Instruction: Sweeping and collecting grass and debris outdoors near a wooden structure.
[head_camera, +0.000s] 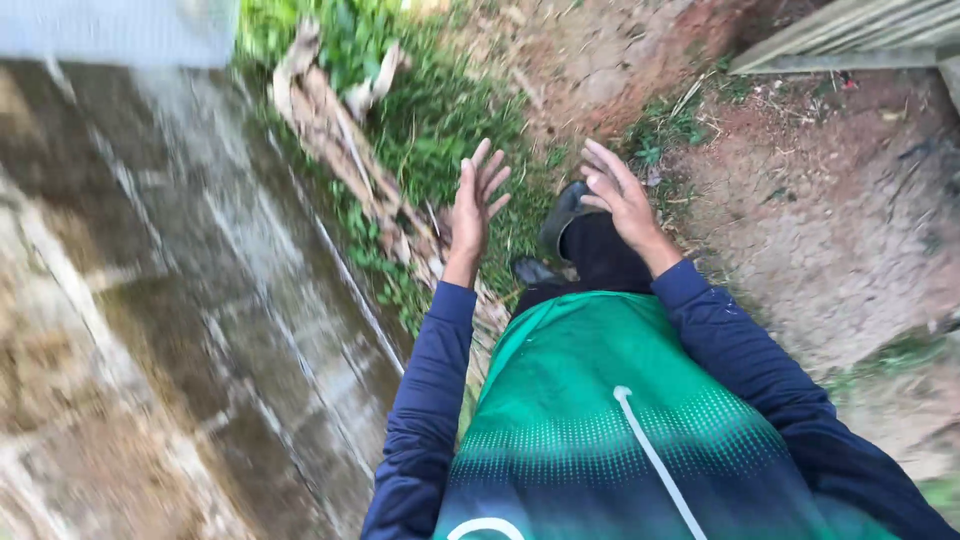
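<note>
Outdoors, on red-brown bare soil (840, 220) at right, a weathered concrete wall (200, 300) at left, a grass strip (440, 130) with dry palm husks (330, 130) between; left hand (470, 205) spread open, empty, above the grass; right hand (622, 195) open, fingers splayed, just over a black shoe (562, 215).

Both hands, left hand (472, 205) and right hand (622, 195), hang empty with fingers spread above grass (440, 120) at frame centre, beside a stone wall (180, 300).
</note>
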